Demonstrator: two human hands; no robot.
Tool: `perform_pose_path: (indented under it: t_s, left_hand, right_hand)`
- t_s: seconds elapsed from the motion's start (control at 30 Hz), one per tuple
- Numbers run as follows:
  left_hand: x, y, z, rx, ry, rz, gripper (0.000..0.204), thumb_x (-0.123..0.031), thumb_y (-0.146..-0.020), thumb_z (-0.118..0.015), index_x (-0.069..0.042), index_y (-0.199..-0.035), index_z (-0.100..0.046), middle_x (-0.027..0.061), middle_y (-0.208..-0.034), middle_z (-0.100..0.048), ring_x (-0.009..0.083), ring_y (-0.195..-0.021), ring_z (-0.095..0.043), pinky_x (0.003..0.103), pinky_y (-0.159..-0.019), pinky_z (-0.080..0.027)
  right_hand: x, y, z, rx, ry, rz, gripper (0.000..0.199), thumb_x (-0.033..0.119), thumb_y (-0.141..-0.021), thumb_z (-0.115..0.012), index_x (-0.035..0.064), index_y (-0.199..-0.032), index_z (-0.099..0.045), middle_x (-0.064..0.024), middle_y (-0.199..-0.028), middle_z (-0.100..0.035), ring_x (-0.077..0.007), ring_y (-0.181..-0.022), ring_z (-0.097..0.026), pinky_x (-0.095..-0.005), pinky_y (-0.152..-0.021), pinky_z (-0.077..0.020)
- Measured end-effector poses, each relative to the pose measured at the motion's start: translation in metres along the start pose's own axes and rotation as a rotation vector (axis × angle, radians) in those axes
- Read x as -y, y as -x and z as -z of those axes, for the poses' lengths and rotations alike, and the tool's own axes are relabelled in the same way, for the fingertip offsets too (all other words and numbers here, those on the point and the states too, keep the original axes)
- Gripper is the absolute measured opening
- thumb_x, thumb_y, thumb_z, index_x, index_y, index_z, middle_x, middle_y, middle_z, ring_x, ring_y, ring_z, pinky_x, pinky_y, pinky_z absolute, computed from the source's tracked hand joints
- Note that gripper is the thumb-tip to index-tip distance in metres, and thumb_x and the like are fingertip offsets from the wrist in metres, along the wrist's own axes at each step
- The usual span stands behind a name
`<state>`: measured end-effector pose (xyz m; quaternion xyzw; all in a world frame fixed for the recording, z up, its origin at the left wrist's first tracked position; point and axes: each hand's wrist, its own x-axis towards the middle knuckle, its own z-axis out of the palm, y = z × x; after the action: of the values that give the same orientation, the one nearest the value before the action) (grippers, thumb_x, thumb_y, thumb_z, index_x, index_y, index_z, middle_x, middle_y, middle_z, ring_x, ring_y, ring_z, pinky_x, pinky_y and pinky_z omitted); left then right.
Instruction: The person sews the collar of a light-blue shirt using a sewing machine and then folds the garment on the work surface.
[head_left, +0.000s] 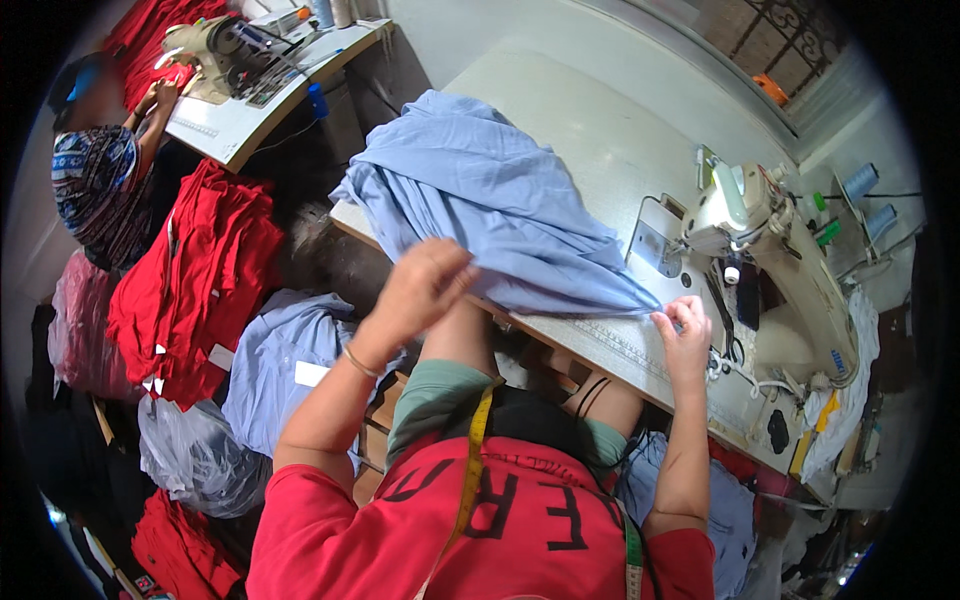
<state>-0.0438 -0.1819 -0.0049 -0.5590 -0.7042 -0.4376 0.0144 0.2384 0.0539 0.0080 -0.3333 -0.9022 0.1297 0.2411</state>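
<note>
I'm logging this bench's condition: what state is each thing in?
Broad light-blue cloth: bunched, one corner drawn to a point
Right hand: pinching that corner
Left hand: fingers bent, contact with cloth unclear
Cream curved sewing machine: upright, running or stopped unclear
Long yellow measuring tape: unrolled, hanging
Clear plastic bag: crumpled
Red fabric heap: loosely piled

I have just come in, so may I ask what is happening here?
The person's right hand pinches the end of a light blue cloth near a sewing machine. The left hand is at the cloth's near edge; whether it touches is unclear. The cloth lies bunched on the table. At upper left, a co-worker's hands are at red cloth.
</note>
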Motion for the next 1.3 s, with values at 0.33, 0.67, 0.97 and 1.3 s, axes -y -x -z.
perform_pose_path:
  t_s: [0.33,0.67,0.97,1.3]
  left_hand:
    - [-0.089,0.012,-0.044,0.415,0.75,0.088,0.025,-0.021,-0.091,-0.053,-0.001,-0.105,-0.058,0.0126,-0.082,-0.062,0.0195,-0.077,-0.059,0.031,-0.07,-0.047]
    - [0.084,-0.023,0.033,-0.066,-0.35,0.116,0.02,-0.016,-0.079,-0.064,-0.004,-0.094,-0.059,0.0131,-0.099,-0.06,0.0287,-0.097,-0.053,0.039,-0.084,-0.041]
    - [-0.037,-0.015,0.134,-0.935,0.114,0.178,0.019,-0.015,-0.093,-0.051,0.002,-0.085,-0.057,-0.0028,-0.073,-0.049,0.0049,-0.068,-0.042,0.019,-0.061,-0.035]
    - [-0.027,0.049,0.015,0.021,0.204,0.3,0.04,-0.012,-0.083,-0.062,-0.005,-0.12,-0.049,0.0138,-0.105,-0.054,0.0236,-0.088,-0.055,0.033,-0.077,-0.044]
  right_hand:
    - [0.095,0.041,-0.026,0.761,-1.582,-0.576,0.039,0.034,-0.093,-0.05,0.0025,-0.116,-0.05,-0.01,-0.107,-0.058,-0.0242,-0.1,-0.056,-0.0374,-0.085,-0.0472]
    - [0.083,0.017,-0.006,0.268,-1.674,-0.521,0.036,0.016,-0.092,-0.05,-0.003,-0.122,-0.048,-0.0115,-0.122,-0.054,-0.0228,-0.112,-0.052,-0.0392,-0.1,-0.0381]
    - [0.118,-0.191,-0.003,0.358,-1.56,-0.166,0.031,0.018,-0.086,-0.058,0.0009,-0.112,-0.056,-0.01,-0.106,-0.062,-0.0202,-0.09,-0.061,-0.0348,-0.082,-0.0504]
    - [0.044,-0.18,-0.046,0.247,-1.371,-0.439,0.024,0.008,-0.079,-0.051,-0.0009,-0.101,-0.057,-0.0107,-0.095,-0.062,-0.024,-0.087,-0.06,-0.0381,-0.078,-0.0509]
